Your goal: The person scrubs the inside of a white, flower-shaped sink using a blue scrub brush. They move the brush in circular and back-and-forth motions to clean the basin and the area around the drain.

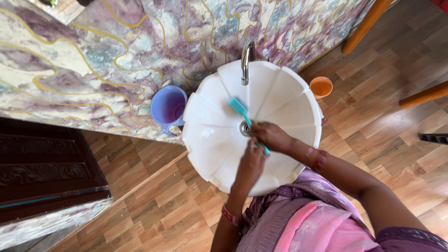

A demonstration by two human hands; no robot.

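Purple mug (168,108) at left, part-hidden behind white basin (210,154) rim. Left hand (250,164) curled over the bowl; grip contents unclear. Teal brush (241,111) lies across the drain, handle end hidden in closed right hand (270,136). Orange cup (321,87) partly hidden right.

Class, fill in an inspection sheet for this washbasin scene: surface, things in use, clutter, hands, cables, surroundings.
Surface: white scalloped washbasin, round, with the drain at its middle and a metal tap at the back.
Things in use: teal brush, its head lying on the basin near the drain, its handle in the right hand.
Clutter: purple mug left of the basin; orange cup to its right.
Hands: right hand grips the brush handle; left hand is beside it, over the basin.
Cables: nothing seen.
Surroundings: marbled purple wall, wood-pattern floor, dark carved door at left.
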